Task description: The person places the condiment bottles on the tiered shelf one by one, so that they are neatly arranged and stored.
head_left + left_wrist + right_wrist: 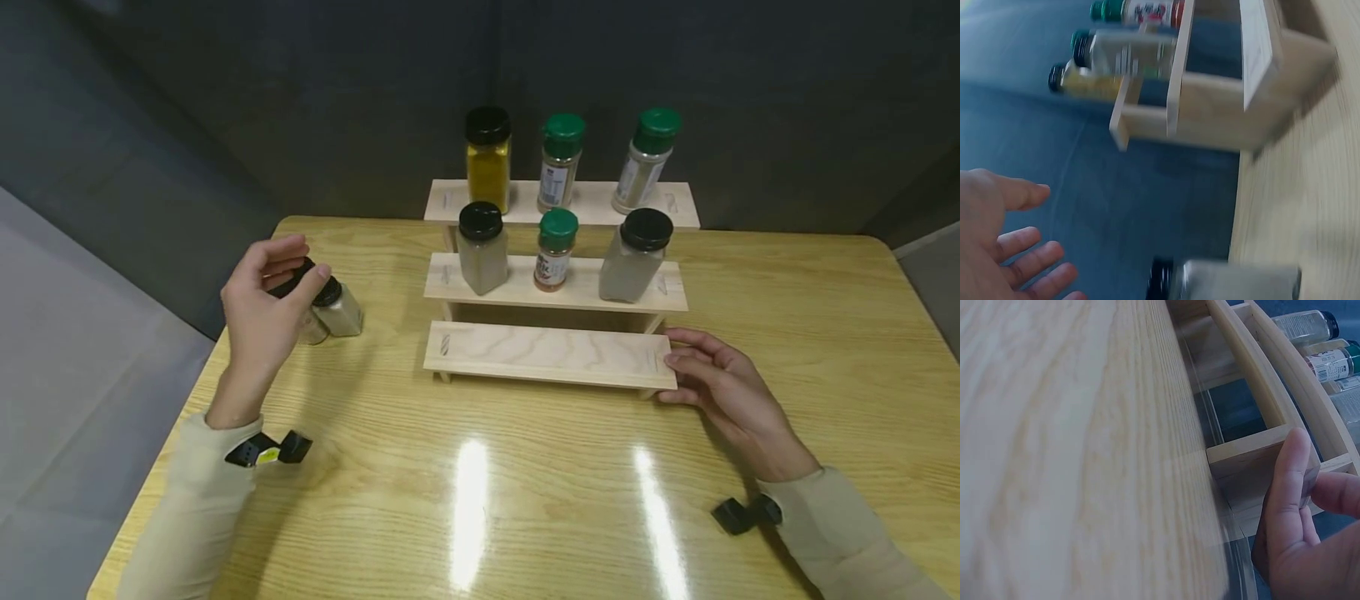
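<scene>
Head view: the left hand (262, 312) hovers spread over a black-capped jar (336, 307) lying on the surface (525, 483) at 9 o'clock of the rack (551, 354); the right hand (723, 387), fingers straight, touches the rack's 3 o'clock end.

1. Pale wooden rack (551, 354) showing wavy grain, sitting at 12 o'clock on the yellow-oak table (525, 483).
2. Jars displaying black caps (481, 220) and green caps (558, 227); one jar (488, 171) showing mustard-yellow contents.
3. Sleeves (187, 517) appearing beige.
</scene>
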`<state>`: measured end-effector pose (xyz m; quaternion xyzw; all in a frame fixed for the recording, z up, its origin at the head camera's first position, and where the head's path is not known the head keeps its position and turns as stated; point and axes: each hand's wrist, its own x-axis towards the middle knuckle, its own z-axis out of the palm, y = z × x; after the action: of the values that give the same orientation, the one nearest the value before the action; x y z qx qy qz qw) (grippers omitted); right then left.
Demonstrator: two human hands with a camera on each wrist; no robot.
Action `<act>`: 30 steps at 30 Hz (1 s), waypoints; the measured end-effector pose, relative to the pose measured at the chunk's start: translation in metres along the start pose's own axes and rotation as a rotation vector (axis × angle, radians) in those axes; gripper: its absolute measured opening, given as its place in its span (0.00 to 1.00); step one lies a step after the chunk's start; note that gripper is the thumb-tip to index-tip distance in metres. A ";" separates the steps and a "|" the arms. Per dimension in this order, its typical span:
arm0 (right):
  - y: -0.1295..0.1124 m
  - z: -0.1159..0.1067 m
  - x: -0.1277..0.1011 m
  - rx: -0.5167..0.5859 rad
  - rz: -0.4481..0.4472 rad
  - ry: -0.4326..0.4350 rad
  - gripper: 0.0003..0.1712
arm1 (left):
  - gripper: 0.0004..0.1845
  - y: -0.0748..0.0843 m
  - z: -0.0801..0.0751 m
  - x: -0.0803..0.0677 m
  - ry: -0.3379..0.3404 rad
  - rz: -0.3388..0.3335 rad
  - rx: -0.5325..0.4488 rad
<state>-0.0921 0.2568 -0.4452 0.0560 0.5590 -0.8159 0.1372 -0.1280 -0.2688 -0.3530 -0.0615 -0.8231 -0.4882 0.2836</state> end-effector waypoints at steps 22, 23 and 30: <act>0.001 -0.001 -0.001 -0.003 -0.007 -0.009 0.18 | 0.29 -0.051 -0.029 -0.025 0.103 -0.277 0.060; 0.001 -0.001 -0.001 -0.004 -0.009 -0.008 0.18 | 0.30 -0.053 -0.029 -0.027 0.095 -0.292 0.057; 0.001 -0.001 0.000 -0.008 0.005 0.003 0.17 | 0.34 -0.068 -0.025 -0.037 0.053 -0.333 0.018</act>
<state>-0.0920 0.2575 -0.4461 0.0583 0.5624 -0.8131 0.1385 -0.1129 -0.3183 -0.4153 0.0912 -0.8184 -0.5225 0.2211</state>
